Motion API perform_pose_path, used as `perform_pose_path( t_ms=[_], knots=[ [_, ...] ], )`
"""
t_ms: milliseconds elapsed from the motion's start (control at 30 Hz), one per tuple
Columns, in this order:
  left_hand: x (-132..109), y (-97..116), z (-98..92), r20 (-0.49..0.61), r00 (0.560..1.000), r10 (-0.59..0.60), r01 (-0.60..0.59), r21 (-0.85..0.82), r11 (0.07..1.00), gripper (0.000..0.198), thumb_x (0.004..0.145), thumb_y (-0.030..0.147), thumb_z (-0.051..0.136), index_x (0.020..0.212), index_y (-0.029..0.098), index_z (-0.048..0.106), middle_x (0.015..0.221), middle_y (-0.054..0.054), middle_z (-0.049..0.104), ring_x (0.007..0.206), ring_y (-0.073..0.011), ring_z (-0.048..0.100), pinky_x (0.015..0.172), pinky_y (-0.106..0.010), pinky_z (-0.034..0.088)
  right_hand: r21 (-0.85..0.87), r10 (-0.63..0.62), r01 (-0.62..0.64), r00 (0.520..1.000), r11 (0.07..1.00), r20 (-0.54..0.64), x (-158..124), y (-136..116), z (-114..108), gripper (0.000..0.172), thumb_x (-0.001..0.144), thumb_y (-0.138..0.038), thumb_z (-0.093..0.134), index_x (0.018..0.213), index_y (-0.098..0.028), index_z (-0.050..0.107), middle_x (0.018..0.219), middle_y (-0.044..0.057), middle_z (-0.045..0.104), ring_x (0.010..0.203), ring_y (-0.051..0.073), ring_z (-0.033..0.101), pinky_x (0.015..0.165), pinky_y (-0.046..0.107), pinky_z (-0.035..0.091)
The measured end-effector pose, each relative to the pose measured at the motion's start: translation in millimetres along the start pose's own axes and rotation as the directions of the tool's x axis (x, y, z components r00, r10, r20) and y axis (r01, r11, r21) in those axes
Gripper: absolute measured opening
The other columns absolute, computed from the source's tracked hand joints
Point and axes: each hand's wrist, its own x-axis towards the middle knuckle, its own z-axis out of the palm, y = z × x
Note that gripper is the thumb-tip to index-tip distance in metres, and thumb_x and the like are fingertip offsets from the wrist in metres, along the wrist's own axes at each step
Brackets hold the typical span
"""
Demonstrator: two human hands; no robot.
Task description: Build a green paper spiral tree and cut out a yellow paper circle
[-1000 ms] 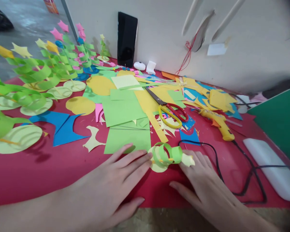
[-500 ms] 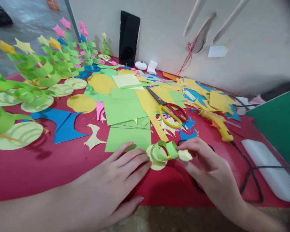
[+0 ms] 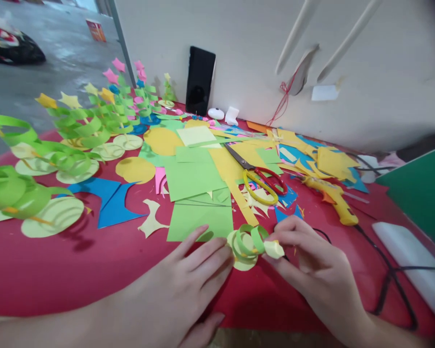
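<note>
A small paper tree [image 3: 252, 244], with a green spiral strip around a stick, lies tilted low over the front of the red table. My right hand [image 3: 315, 261] pinches it at its pale yellow paper star [image 3: 274, 249] between thumb and fingertips. At the other end, the fingertips of my left hand [image 3: 195, 275] rest against the round pale base [image 3: 244, 262], fingers stretched out and thumb apart. Just beyond are green paper sheets [image 3: 199, 220] and scissors [image 3: 255, 176] with one yellow and one red handle.
Several finished paper trees [image 3: 90, 128] stand at the left. A yellow glue gun [image 3: 331, 195] with a black cord lies at the right, near a white device [image 3: 409, 261] and a green board [image 3: 424, 193]. A black phone [image 3: 200, 79] leans on the wall. Blue paper scraps [image 3: 112, 203] lie left.
The view has tilted up and shifted left, so everything sits lower and further right. Both hands keep their places on the paper tree, with its star turned slightly.
</note>
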Motion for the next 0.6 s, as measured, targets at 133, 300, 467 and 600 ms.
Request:
perform_pose_path(
  t_ms=[133, 300, 467, 600],
  knots=[
    [2.4, 2.1, -3.9, 0.032, 0.999, 0.012, -0.013, 0.047, 0.999, 0.04, 0.088, 0.039, 0.038, 0.117, 0.017, 0.053, 0.121, -0.002, 0.057, 0.114, -0.0189, 0.043, 0.107, -0.034, 0.016, -0.009, -0.041, 0.041, 0.999, 0.999, 0.011, 1.7, 1.5, 2.3, 0.025, 0.072, -0.006, 0.058, 0.085, -0.027, 0.058, 0.076, -0.003, 0.052, 0.07, 0.009, 0.051, 0.062, 0.016, 0.045],
    [4.2, -0.5, -8.0, 0.056, 0.997, 0.051, -0.055, 0.077, 0.996, 0.041, 0.088, 0.04, 0.035, 0.117, 0.016, 0.053, 0.121, -0.002, 0.057, 0.114, -0.0191, 0.044, 0.103, -0.033, 0.024, -0.009, -0.062, 0.062, 0.998, 0.998, 0.008, 2.4, 2.2, 3.1, 0.022, 0.073, -0.006, 0.058, 0.083, -0.026, 0.058, 0.074, -0.002, 0.052, 0.067, 0.009, 0.051, 0.06, 0.017, 0.045],
    [4.6, -3.1, -8.1, 0.032, 0.995, 0.098, -0.102, 0.122, 0.987, 0.041, 0.089, 0.039, 0.033, 0.117, 0.016, 0.053, 0.119, -0.002, 0.058, 0.112, -0.0196, 0.044, 0.103, -0.033, 0.019, -0.009, -0.045, 0.045, 0.999, 0.999, -0.005, 3.0, 0.0, 2.9, 0.017, 0.073, -0.008, 0.059, 0.079, -0.024, 0.058, 0.072, -0.002, 0.052, 0.065, 0.009, 0.051, 0.057, 0.018, 0.044],
    [4.6, -1.6, -3.1, -0.008, 0.997, 0.082, -0.08, 0.133, 0.988, 0.044, 0.086, 0.045, 0.039, 0.116, 0.016, 0.054, 0.118, -0.001, 0.058, 0.115, -0.0184, 0.04, 0.107, -0.03, 0.005, -0.005, -0.04, 0.039, 0.999, 0.999, -0.009, 3.2, -0.7, 3.8, 0.017, 0.073, -0.008, 0.06, 0.078, -0.024, 0.058, 0.072, -0.002, 0.052, 0.066, 0.01, 0.051, 0.058, 0.019, 0.044]
  ],
)
